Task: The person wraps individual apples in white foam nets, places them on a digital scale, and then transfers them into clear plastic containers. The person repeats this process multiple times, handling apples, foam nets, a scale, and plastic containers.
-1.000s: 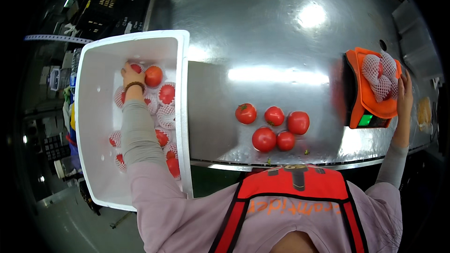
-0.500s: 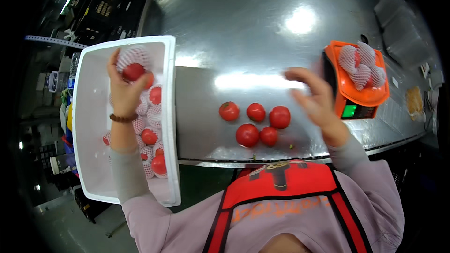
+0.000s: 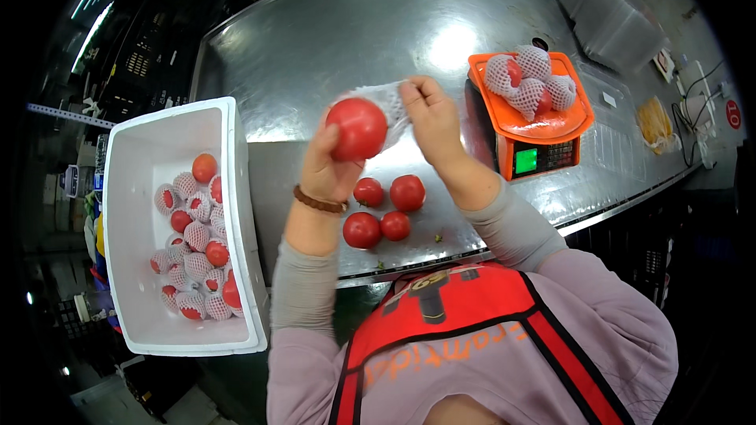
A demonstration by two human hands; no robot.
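Over the steel table, my left hand (image 3: 324, 169) is closed round a large red tomato (image 3: 357, 129). A white foam net sleeve (image 3: 384, 101) stretches from the tomato's far side to my right hand (image 3: 433, 122), whose fingers pinch its end. Most of the tomato's near side shows bare. Just below my hands, several bare tomatoes (image 3: 407, 193) sit in a cluster on the table; my left hand may hide more there. To the left, a white foam box (image 3: 244, 228) holds many tomatoes (image 3: 198, 265), most in net sleeves and some bare.
A scale (image 3: 551, 156) with an orange tray (image 3: 504, 122) stands at the right, bearing several net-wrapped tomatoes (image 3: 526, 98). Clear plastic containers (image 3: 610, 12) are stacked at the far right of the steel table (image 3: 339, 31). Small green bits (image 3: 439, 238) lie near the front edge.
My left hand has brought the netted tomato from over the foam box to the table's middle. My right hand has moved left and taken hold of the net, which now covers less of the tomato.
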